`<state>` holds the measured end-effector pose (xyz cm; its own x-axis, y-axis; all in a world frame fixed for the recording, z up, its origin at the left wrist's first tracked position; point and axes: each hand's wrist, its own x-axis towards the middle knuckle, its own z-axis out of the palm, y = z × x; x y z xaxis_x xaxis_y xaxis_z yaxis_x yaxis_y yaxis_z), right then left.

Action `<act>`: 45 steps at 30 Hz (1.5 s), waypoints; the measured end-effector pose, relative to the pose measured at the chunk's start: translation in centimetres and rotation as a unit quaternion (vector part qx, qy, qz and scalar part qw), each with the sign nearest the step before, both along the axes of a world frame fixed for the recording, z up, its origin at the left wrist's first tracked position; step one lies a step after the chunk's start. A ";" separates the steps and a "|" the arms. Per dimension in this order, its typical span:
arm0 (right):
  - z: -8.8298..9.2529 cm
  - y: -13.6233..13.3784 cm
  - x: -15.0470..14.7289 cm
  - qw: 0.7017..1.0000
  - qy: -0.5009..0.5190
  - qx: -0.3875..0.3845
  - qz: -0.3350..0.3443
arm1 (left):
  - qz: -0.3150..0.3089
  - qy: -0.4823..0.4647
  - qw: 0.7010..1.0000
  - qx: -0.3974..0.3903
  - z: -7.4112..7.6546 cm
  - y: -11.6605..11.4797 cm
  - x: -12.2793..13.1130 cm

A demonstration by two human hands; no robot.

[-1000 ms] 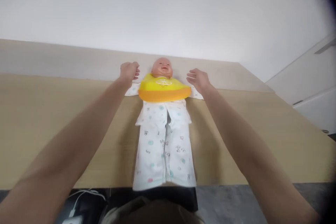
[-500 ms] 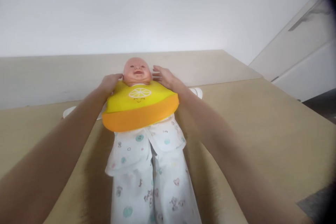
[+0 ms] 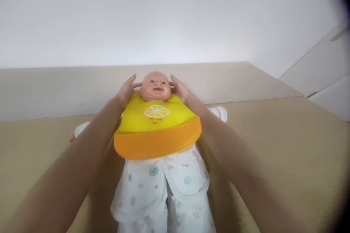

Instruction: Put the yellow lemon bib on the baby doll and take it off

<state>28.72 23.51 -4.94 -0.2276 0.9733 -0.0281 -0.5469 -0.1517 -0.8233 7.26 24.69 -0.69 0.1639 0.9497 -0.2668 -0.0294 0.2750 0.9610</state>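
Note:
A baby doll (image 3: pixel 155 86) lies face up, its head away from me, dressed in white printed clothes (image 3: pixel 147 185). Over its chest spreads a yellow bib (image 3: pixel 136 116) with a white citrus slice, a smiling face and an orange pocket (image 3: pixel 158 142). My left hand (image 3: pixel 128 89) is at the left side of the doll's head, thumb raised and fingers reaching behind the neck. On the other side, my right hand (image 3: pixel 179 89) mirrors it, thumb up and fingers partly hidden behind the head. Both hands are open beside the bib's upper edges.
The doll rests on a light wooden surface (image 3: pixel 273 145). Behind it runs a pale raised panel (image 3: pixel 218 83) below a white wall (image 3: pixel 164 18). A white cabinet front (image 3: pixel 325 62) stands at the far right.
Both thumbs now point up and the fingers have moved in closer behind the doll's head and neck. The view has shifted, so the doll appears lower and farther right.

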 end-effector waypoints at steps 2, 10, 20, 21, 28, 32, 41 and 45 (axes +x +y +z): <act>0.4 -0.1 0.0 1.000 0.008 -0.014 0.025 | -0.020 -0.029 0.999 0.014 0.2 -0.4 -0.2; 2.1 -1.4 0.3 0.996 0.084 0.040 0.004 | -0.054 -0.079 0.990 0.107 1.1 -2.8 0.0; 3.2 -2.3 1.3 0.987 0.050 0.128 -0.080 | -0.060 -0.136 0.975 0.166 1.5 -3.2 2.1; 3.1 -2.4 1.4 0.987 0.051 0.129 -0.085 | -0.058 -0.145 0.974 0.163 1.5 -3.2 2.3; 2.2 -3.7 1.6 0.984 0.067 0.129 -0.103 | -0.060 -0.195 0.967 0.155 0.2 -3.5 3.2; 0.8 -4.3 2.1 0.986 0.080 0.115 -0.087 | -0.074 -0.224 0.963 0.130 -1.5 -3.6 3.0; -1.8 -6.2 2.5 0.985 0.062 0.142 -0.079 | -0.123 -0.291 0.945 0.088 -4.1 -4.7 2.5; -2.3 -6.3 2.7 0.984 0.058 0.144 -0.088 | -0.125 -0.284 0.948 0.077 -5.0 -5.1 2.0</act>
<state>31.37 17.24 -7.23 -0.0403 0.9619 0.2703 -0.6366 0.1838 -0.7490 9.23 19.59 -5.65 0.4643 0.8829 0.0704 -0.5056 0.1989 0.8395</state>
